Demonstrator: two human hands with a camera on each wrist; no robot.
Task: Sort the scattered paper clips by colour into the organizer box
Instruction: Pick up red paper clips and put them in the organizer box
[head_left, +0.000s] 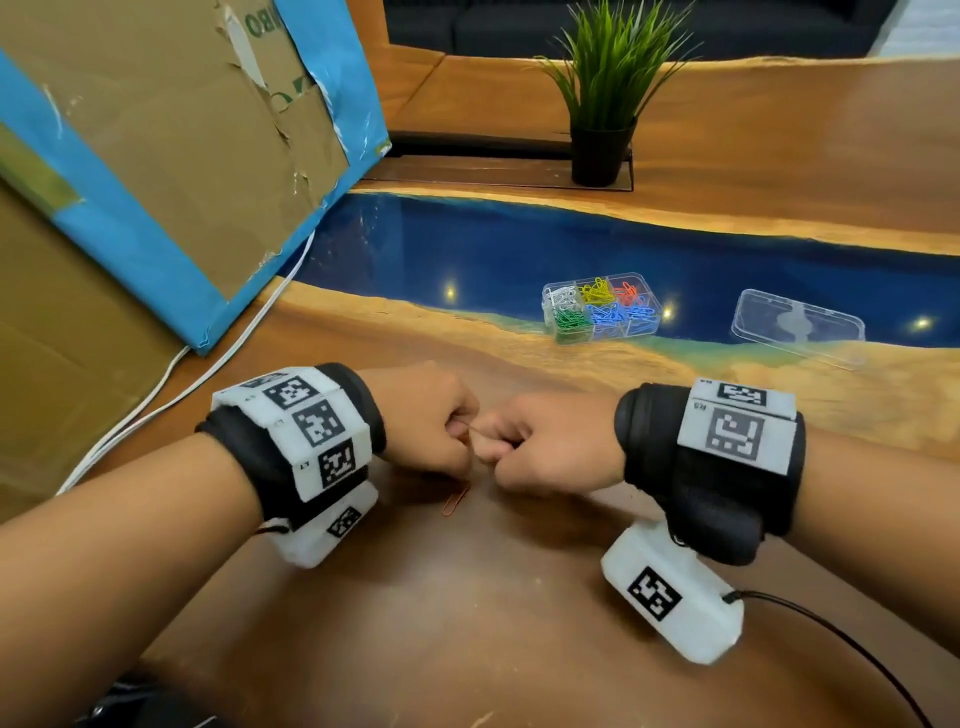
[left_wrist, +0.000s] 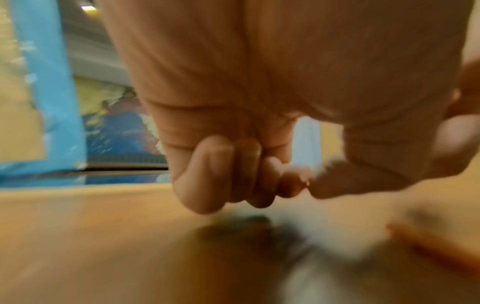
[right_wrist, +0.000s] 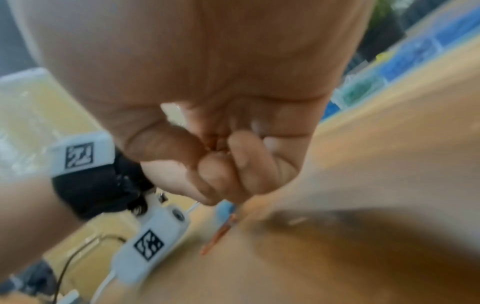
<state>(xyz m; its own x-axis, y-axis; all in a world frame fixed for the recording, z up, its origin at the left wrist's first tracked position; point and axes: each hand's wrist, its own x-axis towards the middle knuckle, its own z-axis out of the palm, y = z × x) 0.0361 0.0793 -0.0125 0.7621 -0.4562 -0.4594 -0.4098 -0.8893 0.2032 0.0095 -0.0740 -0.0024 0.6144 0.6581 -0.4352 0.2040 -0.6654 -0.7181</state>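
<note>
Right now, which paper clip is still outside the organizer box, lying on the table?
The orange-red paper clip on the brown wood, just below the two hands; all the others seen sit in the organizer box.

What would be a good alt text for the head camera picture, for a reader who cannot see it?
Two hands, left hand and right hand, meet with curled fingers over a wooden table, pinching something thin between them; an orange paper clip lies just below. Farther back stand an open organizer box of colour-sorted clips, its clear lid and a potted plant.
</note>
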